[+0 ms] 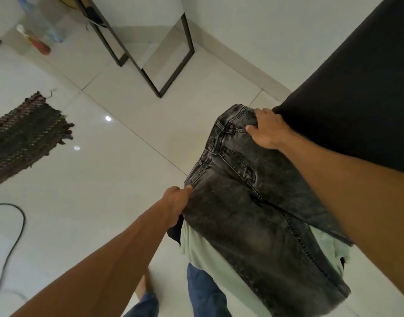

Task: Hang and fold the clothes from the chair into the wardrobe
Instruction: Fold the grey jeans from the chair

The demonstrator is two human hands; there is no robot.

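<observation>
**Item: grey jeans, in hand, early stage of task**

Object: grey jeans [253,202], front up, held by the waistband with the legs trailing toward the person's own legs [203,291].

Hands: left hand [175,202] pinches the near end of the waistband. Right hand [268,131] grasps the far end, fingers curled over the band.

Beneath the jeans: a pale green garment [203,252] and a scrap of dark cloth [175,234]. Whatever supports them is hidden; it may be the chair.

Progress, as judged: the jeans are neither hung nor folded. At least two more pieces wait under them. No wardrobe or hanger is in view, so nearly all the work is left.

Edges and room:
- Right of the jeans, touching the right hand: a large black surface [356,88], kind unclear.
- Beyond the jeans: a black metal frame [150,72], well apart.
- Left of the jeans: open tiled floor [105,179], then a woven rug [25,133] and a loose cable [16,229], a likely trip risk if stepping that way.
</observation>
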